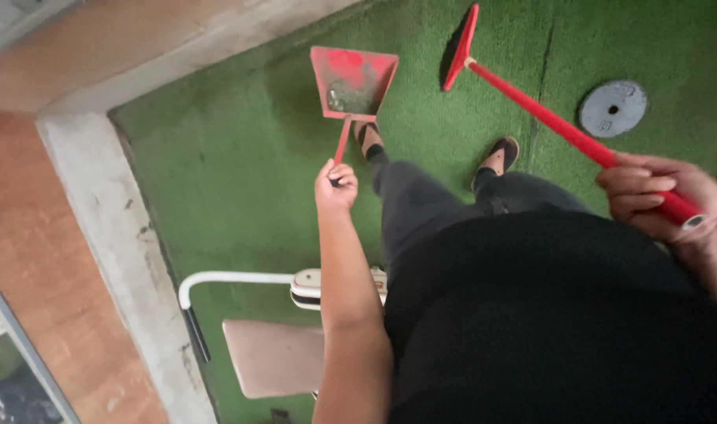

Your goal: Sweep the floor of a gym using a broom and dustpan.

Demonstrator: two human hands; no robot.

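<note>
Red dustpan [353, 81] in left hand [336, 185], broom [531, 102] in right hand [657, 196] (both seemingly clenched).

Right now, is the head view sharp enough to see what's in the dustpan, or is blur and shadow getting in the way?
Head view: the dustpan is fairly sharp, with greyish debris visible in it; light is dim and flat, no glare. The right hand on the broom shows motion blur; the left hand is clearer. The dark clothing at the bottom is nearly featureless shadow.
</note>
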